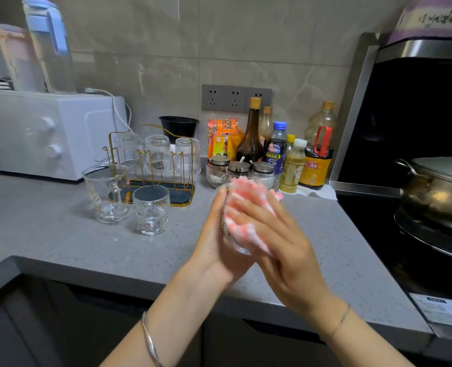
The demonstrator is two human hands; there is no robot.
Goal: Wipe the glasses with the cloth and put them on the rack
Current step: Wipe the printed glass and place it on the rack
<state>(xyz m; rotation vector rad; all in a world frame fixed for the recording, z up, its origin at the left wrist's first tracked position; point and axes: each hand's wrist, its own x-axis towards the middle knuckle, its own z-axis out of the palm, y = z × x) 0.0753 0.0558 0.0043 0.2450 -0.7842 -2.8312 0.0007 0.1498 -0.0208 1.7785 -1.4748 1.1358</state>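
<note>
Over the grey counter (87, 247), the left hand (214, 234) cups 1 glass (242, 250), fingers curved up its side. The right hand (280, 247) wraps a pink-and-white cloth (243, 200) against the glass's other side, fingers curled over it. Beyond, to the left, a tumbler (152, 209) and a handled mug (105, 193) stand upright just in front of the gold wire rack (150, 165). 3 ribbed glasses (158, 153) sit upside down on the rack. Sauce bottles (250, 133) line the wall behind.
</note>
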